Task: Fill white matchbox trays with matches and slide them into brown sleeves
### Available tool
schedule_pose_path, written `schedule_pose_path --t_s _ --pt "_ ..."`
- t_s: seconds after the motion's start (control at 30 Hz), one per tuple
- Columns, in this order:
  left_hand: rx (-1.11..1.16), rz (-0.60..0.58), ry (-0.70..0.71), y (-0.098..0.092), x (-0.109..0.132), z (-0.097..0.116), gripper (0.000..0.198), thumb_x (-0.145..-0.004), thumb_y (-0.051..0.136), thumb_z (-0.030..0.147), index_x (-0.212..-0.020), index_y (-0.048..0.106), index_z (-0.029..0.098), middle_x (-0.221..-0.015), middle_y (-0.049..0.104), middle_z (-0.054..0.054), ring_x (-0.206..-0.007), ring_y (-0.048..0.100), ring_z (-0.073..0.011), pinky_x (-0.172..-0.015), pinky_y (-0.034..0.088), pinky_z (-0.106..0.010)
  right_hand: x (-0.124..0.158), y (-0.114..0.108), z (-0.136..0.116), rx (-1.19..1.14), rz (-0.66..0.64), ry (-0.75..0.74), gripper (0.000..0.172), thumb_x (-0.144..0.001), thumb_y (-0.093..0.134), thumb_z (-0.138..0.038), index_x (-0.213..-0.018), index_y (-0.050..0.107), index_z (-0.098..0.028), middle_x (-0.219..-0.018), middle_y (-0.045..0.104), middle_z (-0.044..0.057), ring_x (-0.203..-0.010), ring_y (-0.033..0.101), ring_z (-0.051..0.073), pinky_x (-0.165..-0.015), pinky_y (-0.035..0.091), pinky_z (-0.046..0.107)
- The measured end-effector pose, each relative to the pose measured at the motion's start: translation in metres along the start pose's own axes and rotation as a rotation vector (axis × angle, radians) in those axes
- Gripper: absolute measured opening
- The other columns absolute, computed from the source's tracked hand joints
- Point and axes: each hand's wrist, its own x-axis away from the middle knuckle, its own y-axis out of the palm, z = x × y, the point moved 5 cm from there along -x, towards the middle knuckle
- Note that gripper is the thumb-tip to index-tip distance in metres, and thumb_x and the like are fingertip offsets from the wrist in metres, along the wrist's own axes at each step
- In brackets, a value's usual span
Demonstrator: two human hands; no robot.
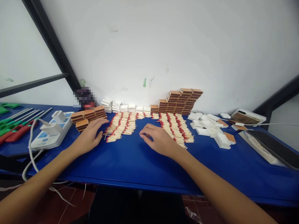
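Note:
My left hand (90,135) is over the left side of the blue table (112,165), thumb and fingers apart and nothing visible in it. Its fingertips are beside the left bed of red-tipped matchsticks (121,126), in front of a small stack of brown matchboxes (87,115). My right hand (158,138) is to the right of the table's middle, fingers curled and drawn together with the thumb. Nothing shows at its fingertips. Partly behind that hand lies another bed of matchsticks (178,127), in rows with their red heads lined up.
White matchbox trays (132,108) line the wall beside a stepped stack of matchboxes (179,101). More white trays (206,124) lie heaped at right, near a phone (275,144). A power strip (52,135) with white cables and green-and-red handled tools (18,127) are at left.

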Motion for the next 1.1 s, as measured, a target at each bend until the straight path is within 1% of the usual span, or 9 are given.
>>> schedule_pose_path --t_s 0.07,0.13,0.3,0.4,0.5,0.6,0.83,0.97,1.1 --pt "-0.096 -0.046 0.095 -0.005 0.005 -0.001 0.037 -0.098 0.052 0.047 -0.123 0.075 0.034 -0.148 0.06 -0.008 -0.146 0.05 -0.0344 -0.128 0.037 -0.055 0.0 0.0 0.0 -0.004 -0.004 -0.004 0.016 -0.104 0.055 -0.015 -0.101 0.07 -0.021 -0.103 0.07 0.007 -0.088 0.066 0.019 -0.082 0.052 0.034" --pt "-0.142 -0.074 0.134 -0.008 0.008 -0.003 0.032 -0.099 0.051 0.046 -0.11 0.079 0.035 -0.145 0.061 -0.007 -0.146 0.05 -0.0341 -0.127 0.038 -0.055 0.0 0.0 0.0 -0.009 -0.009 -0.001 0.017 -0.104 0.055 -0.014 -0.101 0.07 -0.021 -0.103 0.069 0.007 -0.087 0.065 0.019 -0.081 0.052 0.034" --pt "-0.187 -0.102 0.169 -0.007 0.003 -0.008 0.035 -0.101 0.051 0.052 -0.101 0.081 0.034 -0.146 0.061 -0.008 -0.147 0.047 -0.0378 -0.125 0.038 -0.06 0.001 0.001 0.002 -0.011 -0.018 0.014 0.016 -0.103 0.056 -0.014 -0.102 0.071 -0.02 -0.102 0.069 0.006 -0.085 0.064 0.018 -0.079 0.051 0.033" --pt "-0.252 -0.125 0.219 -0.004 -0.002 -0.011 0.037 -0.104 0.05 0.052 -0.098 0.08 0.031 -0.15 0.058 -0.008 -0.15 0.043 -0.0373 -0.125 0.038 -0.061 0.001 0.002 0.003 -0.014 -0.022 0.023 0.016 -0.103 0.056 -0.014 -0.102 0.071 -0.02 -0.102 0.069 0.006 -0.084 0.064 0.018 -0.078 0.051 0.033" --pt "-0.335 -0.121 0.282 -0.002 -0.004 -0.011 0.035 -0.106 0.05 0.047 -0.099 0.078 0.028 -0.155 0.055 -0.009 -0.153 0.04 -0.0352 -0.125 0.037 -0.06 0.001 0.002 0.004 -0.005 -0.025 0.028 0.016 -0.104 0.056 -0.014 -0.102 0.071 -0.02 -0.102 0.069 0.007 -0.084 0.064 0.018 -0.079 0.05 0.033" --pt "-0.393 -0.104 0.32 0.0 -0.005 -0.009 0.032 -0.106 0.051 0.045 -0.101 0.077 0.026 -0.158 0.052 -0.011 -0.154 0.04 -0.0363 -0.124 0.037 -0.062 0.001 0.002 0.004 0.003 -0.029 0.025 0.016 -0.104 0.056 -0.015 -0.102 0.071 -0.02 -0.102 0.069 0.006 -0.085 0.064 0.018 -0.079 0.05 0.033" --pt "-0.436 -0.079 0.32 0.002 -0.004 -0.008 0.033 -0.108 0.049 0.044 -0.1 0.073 0.022 -0.16 0.051 -0.016 -0.154 0.04 -0.0382 -0.122 0.039 -0.063 0.001 0.002 0.003 -0.001 -0.025 0.017 0.016 -0.103 0.055 -0.014 -0.1 0.07 -0.02 -0.101 0.069 0.007 -0.084 0.064 0.018 -0.078 0.05 0.033" --pt "-0.424 -0.072 0.31 -0.001 -0.005 -0.007 0.031 -0.107 0.05 0.043 -0.103 0.073 0.023 -0.157 0.054 -0.015 -0.153 0.04 -0.0388 -0.12 0.04 -0.063 0.001 0.002 0.003 0.003 -0.028 0.014 0.016 -0.103 0.056 -0.013 -0.1 0.07 -0.02 -0.101 0.069 0.006 -0.084 0.063 0.018 -0.079 0.05 0.033" --pt "-0.386 -0.051 0.297 -0.009 -0.001 -0.003 0.028 -0.105 0.055 0.044 -0.111 0.072 0.024 -0.144 0.062 -0.015 -0.145 0.049 -0.0377 -0.118 0.042 -0.06 0.001 0.002 0.003 -0.001 -0.029 0.018 0.016 -0.103 0.056 -0.013 -0.101 0.07 -0.02 -0.102 0.069 0.006 -0.084 0.064 0.018 -0.079 0.05 0.033"
